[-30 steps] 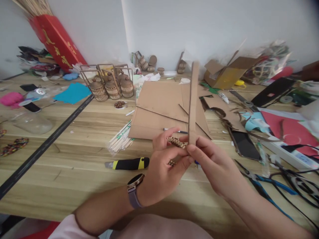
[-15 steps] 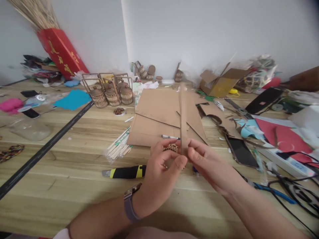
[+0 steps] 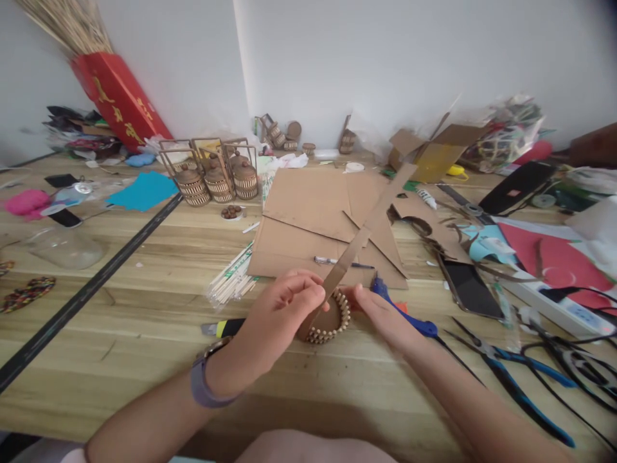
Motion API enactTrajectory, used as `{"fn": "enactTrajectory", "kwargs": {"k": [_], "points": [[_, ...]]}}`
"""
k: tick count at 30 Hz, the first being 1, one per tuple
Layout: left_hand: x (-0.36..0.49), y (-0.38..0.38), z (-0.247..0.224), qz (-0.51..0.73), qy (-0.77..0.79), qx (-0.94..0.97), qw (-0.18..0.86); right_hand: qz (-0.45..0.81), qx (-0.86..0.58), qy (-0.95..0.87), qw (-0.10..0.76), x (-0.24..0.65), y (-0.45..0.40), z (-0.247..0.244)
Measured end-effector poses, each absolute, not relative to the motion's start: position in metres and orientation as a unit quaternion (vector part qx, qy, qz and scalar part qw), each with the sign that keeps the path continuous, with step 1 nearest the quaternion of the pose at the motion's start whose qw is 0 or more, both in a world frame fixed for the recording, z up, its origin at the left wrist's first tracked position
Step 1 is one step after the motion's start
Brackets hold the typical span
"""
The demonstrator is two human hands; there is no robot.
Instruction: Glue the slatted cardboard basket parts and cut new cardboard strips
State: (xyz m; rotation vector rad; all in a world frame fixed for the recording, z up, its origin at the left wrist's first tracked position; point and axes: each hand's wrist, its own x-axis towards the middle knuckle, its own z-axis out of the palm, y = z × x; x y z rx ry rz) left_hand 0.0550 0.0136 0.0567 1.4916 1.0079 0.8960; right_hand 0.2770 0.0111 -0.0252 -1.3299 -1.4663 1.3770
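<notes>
1. Cardboard sheet (image 3: 308, 193): flat, toward the table's (image 3: 130, 334) far edge.
2. Cardboard strip (image 3: 366, 233): slanting toward the far right corner.
3. Left hand (image 3: 282, 314): pinching the strip's lower part.
4. Right hand (image 3: 385, 318): beside the round piece (image 3: 332, 319); cannot tell whether gripping.
5. Round piece: stick-edged, between both hands, toward the near edge.

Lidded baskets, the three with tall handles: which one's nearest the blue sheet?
The leftmost basket: the blue sheet lies just left of it, while the middle basket and rightmost basket stand farther right.

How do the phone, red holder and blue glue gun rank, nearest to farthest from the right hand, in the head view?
1. Blue glue gun: just beside the right hand.
2. Phone: farther right.
3. Red holder: far back left.
</notes>
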Motion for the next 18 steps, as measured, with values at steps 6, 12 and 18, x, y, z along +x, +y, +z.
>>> {"fn": "enactTrajectory", "kwargs": {"k": [6, 12, 18], "points": [[0.044, 0.018, 0.053, 0.379, 0.428, 0.580, 0.580, 0.491, -0.541, -0.573, 0.371, 0.268, -0.014, -0.019], [0.040, 0.018, 0.048, 0.390, 0.430, 0.582, 0.569, 0.462, -0.548, -0.593, 0.367, 0.266, -0.034, -0.025], [0.042, 0.015, 0.048, 0.408, 0.417, 0.581, 0.568, 0.296, -0.560, -0.720, 0.282, 0.274, -0.055, 0.022]]}}
